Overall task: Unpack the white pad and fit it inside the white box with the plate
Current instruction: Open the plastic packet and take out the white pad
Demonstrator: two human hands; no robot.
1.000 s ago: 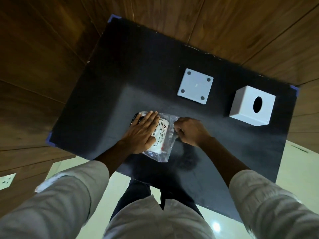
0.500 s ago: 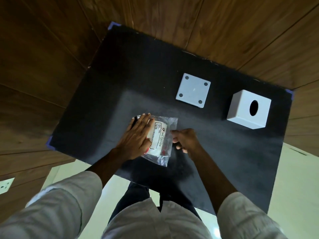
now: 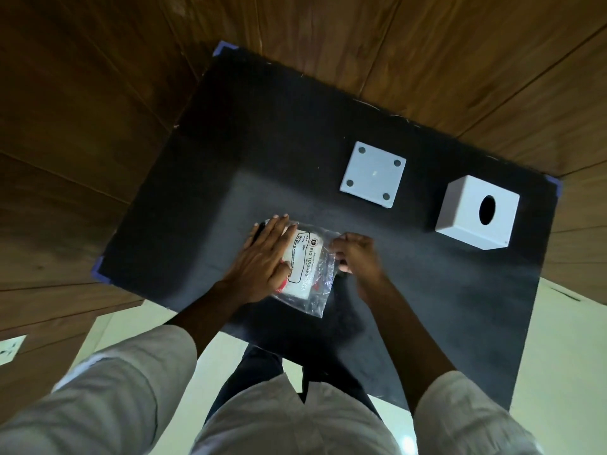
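while still bagged [image 3: 307, 274], white pad [image 3: 300, 284]

**Surroundings of the work surface**

A black mat [image 3: 203, 165] is laid over a table, its corners held by blue tape [image 3: 97, 272]. Brown wooden panelling [image 3: 82, 93] is seen around it on the left and far sides. A pale tiled floor [image 3: 558, 356] is visible below, and a white wall socket [image 3: 10, 349] is set at the left edge.
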